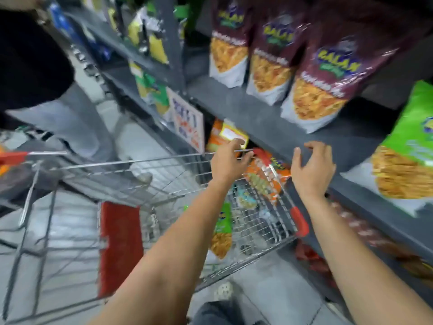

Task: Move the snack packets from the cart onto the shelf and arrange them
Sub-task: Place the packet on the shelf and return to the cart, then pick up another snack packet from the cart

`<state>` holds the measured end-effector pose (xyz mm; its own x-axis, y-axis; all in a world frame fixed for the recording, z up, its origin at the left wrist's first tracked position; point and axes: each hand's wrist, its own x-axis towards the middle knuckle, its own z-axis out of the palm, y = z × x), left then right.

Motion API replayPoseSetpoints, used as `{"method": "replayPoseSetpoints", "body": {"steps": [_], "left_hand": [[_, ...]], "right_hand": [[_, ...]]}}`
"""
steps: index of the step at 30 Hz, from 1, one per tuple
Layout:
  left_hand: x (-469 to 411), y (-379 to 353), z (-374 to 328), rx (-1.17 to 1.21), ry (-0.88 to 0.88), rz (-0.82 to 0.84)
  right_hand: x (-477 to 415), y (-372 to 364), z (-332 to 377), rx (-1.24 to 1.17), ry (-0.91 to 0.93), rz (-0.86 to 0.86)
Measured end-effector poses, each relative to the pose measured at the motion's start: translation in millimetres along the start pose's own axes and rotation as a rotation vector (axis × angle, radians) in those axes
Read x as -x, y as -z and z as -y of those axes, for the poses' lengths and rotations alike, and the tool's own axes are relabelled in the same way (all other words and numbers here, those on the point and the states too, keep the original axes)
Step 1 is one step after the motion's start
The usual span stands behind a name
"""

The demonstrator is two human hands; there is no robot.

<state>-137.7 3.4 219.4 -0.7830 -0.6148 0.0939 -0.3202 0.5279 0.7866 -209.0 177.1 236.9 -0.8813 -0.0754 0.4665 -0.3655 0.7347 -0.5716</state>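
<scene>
A wire cart (164,165) with red corner caps stands against the grey shelf (257,118). Inside it lie a green snack packet (222,231) and an orange packet (264,181), both seen through the mesh. My left hand (228,160) is closed over the cart's top rim near its far corner. My right hand (311,165) hovers at the shelf's front edge, fingers apart and curled, holding nothing. Three maroon packets (269,59) stand upright in a row on the shelf, with a green packet (407,146) to their right.
A person in a dark top and grey trousers (58,123) stands at the left beside another cart's red handle (11,158). A price sign (187,120) hangs from the shelf upright. Orange packets (225,137) fill the lower shelf. The frame is motion-blurred.
</scene>
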Motion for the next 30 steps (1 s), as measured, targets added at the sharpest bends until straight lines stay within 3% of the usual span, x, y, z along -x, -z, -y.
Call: {"method": "replayPoseSetpoints", "body": {"steps": [5, 12, 16, 20, 23, 30], "left_hand": [[38.0, 34.9, 98.9, -0.244, 0.162, 0.010], [91.8, 6.7, 197.3, -0.448, 0.447, 0.314], [112.7, -18.6, 226.1, -0.411, 0.630, 0.450], [120.0, -42.2, 244.7, -0.325, 0.732, 0.551], [122.0, -53.9, 252.4, -0.298, 0.744, 0.585], [120.4, -61.4, 256.2, -0.234, 0.772, 0.537]], "right_hand": [[66.6, -87.4, 26.4, 0.049, 0.145, 0.381], [156.1, -167.0, -0.7, 0.193, 0.162, 0.809], [181.4, -197.5, -23.3, 0.361, -0.019, 1.039], [194.6, -222.6, -43.5, 0.435, -0.402, 1.347], [202.5, -235.1, -51.6, 0.377, -0.609, 1.442], [221.5, -249.9, -57.9, 0.361, -0.639, 1.306]]}}
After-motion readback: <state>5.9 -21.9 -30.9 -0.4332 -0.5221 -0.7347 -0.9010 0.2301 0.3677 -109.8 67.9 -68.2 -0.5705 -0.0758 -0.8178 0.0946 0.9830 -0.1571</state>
